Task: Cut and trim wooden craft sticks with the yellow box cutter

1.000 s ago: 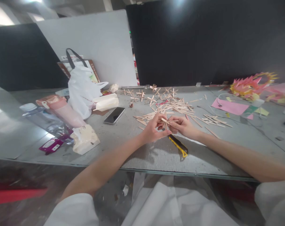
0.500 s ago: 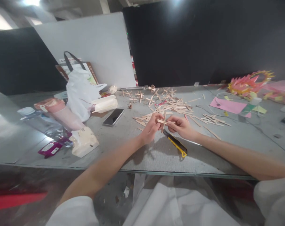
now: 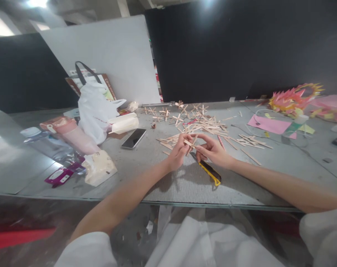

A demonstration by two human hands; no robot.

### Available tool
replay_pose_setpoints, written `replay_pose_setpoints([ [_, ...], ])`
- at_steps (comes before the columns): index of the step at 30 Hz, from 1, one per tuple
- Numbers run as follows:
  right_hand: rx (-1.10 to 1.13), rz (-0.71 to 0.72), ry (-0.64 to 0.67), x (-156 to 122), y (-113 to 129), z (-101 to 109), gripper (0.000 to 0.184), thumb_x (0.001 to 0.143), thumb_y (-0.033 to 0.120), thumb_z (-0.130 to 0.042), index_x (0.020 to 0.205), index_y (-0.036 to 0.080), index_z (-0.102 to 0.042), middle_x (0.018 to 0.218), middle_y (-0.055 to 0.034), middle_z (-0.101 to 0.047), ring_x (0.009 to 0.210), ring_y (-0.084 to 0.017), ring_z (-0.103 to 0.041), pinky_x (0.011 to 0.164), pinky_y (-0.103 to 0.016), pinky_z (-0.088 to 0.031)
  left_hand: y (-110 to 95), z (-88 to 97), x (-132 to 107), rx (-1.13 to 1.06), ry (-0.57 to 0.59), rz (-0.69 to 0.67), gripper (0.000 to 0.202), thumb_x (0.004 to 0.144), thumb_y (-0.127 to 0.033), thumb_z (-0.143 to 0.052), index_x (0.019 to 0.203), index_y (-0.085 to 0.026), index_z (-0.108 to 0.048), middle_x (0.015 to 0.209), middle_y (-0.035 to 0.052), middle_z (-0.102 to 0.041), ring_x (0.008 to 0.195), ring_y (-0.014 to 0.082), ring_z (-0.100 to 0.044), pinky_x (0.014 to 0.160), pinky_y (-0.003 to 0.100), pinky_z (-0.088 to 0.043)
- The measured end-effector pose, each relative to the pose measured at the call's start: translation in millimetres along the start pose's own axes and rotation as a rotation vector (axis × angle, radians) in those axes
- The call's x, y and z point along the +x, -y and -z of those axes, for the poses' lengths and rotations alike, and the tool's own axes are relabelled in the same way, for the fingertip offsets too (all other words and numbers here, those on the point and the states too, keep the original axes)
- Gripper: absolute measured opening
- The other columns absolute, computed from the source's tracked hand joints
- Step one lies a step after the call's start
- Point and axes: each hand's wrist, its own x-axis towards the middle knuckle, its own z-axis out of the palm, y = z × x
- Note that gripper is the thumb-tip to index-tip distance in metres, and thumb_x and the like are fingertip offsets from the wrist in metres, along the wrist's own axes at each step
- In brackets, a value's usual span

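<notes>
Wooden stick cross (image 3: 188, 144) pinched in left hand (image 3: 178, 154); right hand (image 3: 214, 152) against it, closure indeterminable. Several assembled crosses (image 3: 178, 119) lie behind; many loose sticks (image 3: 208, 128) remain unjoined.

Crossed sticks (image 3: 188, 143) between left hand (image 3: 178, 154) and right hand (image 3: 215, 152) — cutter (image 3: 210, 172) nearby

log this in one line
left hand: holding crossed pale wooden sticks | right hand: at them, grip unclear | nearby: yellow-black utility knife
</notes>
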Motion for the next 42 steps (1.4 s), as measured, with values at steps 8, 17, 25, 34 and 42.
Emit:
replay_pose_setpoints([
  [8, 0.031, -0.007, -0.039, -1.6, 0.7, -1.1, 0.060, 0.096, 0.053, -0.073, 0.141, 0.020, -0.051, 0.067, 0.0017, -0.072, 0.049, -0.012, -0.059, 0.047, -0.023, -0.033, -2.6, -4.1, 2.1, -0.004, 0.019, 0.009, 0.043, 0.101, -0.066, -0.051, 0.106, -0.024, -0.049, 0.083, -0.0012, -0.046, 0.070, 0.0161, -0.044, 0.070, 0.033, -0.041],
  [17, 0.006, 0.012, -0.101, 0.3, -2.3, 2.5, 0.056, 0.097, 0.054, -0.072, 0.138, 0.020, -0.053, 0.059, 0.0046, -0.067, 0.050, -0.012, -0.059, 0.048, -0.023, -0.036, -1.2, -5.0, 1.3, -0.046, 0.020, 0.113, 0.041, 0.103, -0.063, -0.050, 0.112, -0.023, -0.045, 0.077, -0.0026, -0.055, 0.062, 0.0139, -0.050, 0.066, 0.031, -0.041],
  [25, -0.050, 0.051, -0.194, 3.8, -11.1, 8.2, 0.052, 0.096, 0.056, -0.072, 0.134, 0.024, -0.057, 0.056, 0.0054, -0.062, 0.050, -0.015, -0.060, 0.048, -0.025, -0.036, -5.6, -5.7, 5.7, -0.164, -0.070, 0.216, 0.042, 0.102, -0.052, -0.059, 0.122, -0.016, -0.058, 0.064, -0.0034, -0.062, 0.050, 0.0132, -0.057, 0.057, 0.028, -0.044],
  [34, -0.075, 0.043, -0.200, 5.6, -17.1, 8.8, 0.055, 0.098, 0.053, -0.070, 0.141, 0.023, -0.052, 0.060, 0.0029, -0.067, 0.048, -0.014, -0.057, 0.048, -0.026, -0.036, -11.2, -9.3, 9.8, -0.212, -0.170, 0.168, 0.049, 0.097, -0.048, -0.073, 0.129, -0.019, -0.049, 0.108, 0.0104, -0.079, 0.065, 0.0142, -0.071, 0.069, 0.032, -0.057],
  [42, -0.118, 0.013, -0.158, 3.6, -16.5, 6.7, 0.060, 0.100, 0.054, -0.065, 0.147, 0.022, -0.046, 0.067, 0.0011, -0.072, 0.053, -0.015, -0.061, 0.050, -0.025, -0.037, -9.4, -16.3, 7.9, -0.263, -0.191, 0.148, 0.050, 0.098, -0.050, -0.073, 0.125, -0.023, -0.041, 0.111, 0.0109, -0.081, 0.063, 0.0137, -0.073, 0.067, 0.031, -0.058],
])
